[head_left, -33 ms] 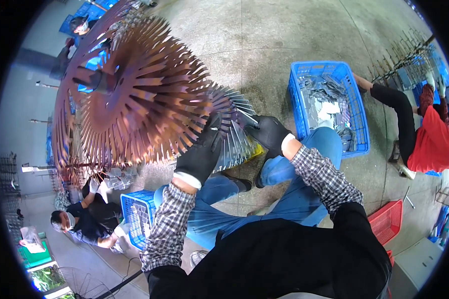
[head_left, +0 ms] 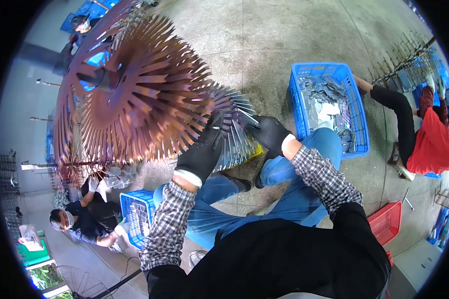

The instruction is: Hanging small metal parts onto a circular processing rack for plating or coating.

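Note:
A large bronze-coloured rack (head_left: 149, 94) of round discs with many radial prongs fills the upper left. Thin silvery metal plates (head_left: 238, 144) stand fanned out along its right side. My left hand (head_left: 200, 155), in a black glove, is closed at the rack's lower right edge; its fingertips are partly hidden among the prongs, and what they grip is unclear. Facing it from the right, my black-gloved right hand (head_left: 269, 133) pinches the end of a thin metal plate (head_left: 252, 120) at the rack's outer edge.
A blue basket (head_left: 366, 134) of flat grey metal pieces stands by my right knee. Another blue basket (head_left: 126, 195) is at left, beside a seated person (head_left: 92, 217). A person in red (head_left: 431, 142) works at far right near hanging racks. A red basket (head_left: 386, 224) lies at lower right.
The rack's prongs have shifted very slightly, as if the discs turned a little. Both my hands stay in nearly the same place.

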A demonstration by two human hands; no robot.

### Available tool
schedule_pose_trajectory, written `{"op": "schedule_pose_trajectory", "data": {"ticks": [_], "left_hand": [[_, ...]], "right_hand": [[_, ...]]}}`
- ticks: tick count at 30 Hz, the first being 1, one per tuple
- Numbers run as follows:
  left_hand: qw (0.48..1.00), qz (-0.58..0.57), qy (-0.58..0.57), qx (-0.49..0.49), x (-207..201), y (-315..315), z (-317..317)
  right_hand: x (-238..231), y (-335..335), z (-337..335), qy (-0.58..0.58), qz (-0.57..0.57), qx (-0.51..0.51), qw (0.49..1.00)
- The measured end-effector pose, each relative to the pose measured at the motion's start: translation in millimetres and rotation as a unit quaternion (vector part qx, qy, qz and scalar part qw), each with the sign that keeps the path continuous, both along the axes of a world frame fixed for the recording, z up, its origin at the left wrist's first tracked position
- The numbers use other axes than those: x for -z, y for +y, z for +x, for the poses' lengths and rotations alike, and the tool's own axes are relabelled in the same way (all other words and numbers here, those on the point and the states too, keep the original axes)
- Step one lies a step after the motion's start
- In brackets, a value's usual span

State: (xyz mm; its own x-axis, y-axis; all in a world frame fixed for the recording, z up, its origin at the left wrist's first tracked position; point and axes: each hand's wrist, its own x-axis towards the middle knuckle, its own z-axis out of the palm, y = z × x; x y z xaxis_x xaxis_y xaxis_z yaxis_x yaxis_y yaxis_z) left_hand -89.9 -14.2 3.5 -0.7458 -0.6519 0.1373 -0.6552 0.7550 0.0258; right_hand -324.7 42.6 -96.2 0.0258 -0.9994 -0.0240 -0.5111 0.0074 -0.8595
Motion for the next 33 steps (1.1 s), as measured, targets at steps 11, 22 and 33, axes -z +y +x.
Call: {"op": "schedule_pose_trajectory", "data": {"ticks": [11, 22, 33], "left_hand": [[0.998, -0.008, 0.041, 0.055, 42, -22, -5], [0.984, 0.077, 0.112, 0.113, 52, -30, -13], [0.996, 0.063, 0.011, 0.064, 40, -31, -25]], "right_hand": [[6, 2, 10, 0.052, -0.047, 0.025, 0.997], [1, 4, 11, 0.074, -0.101, 0.025, 0.992], [7, 10, 12, 0.082, -0.147, 0.022, 0.985]]}}
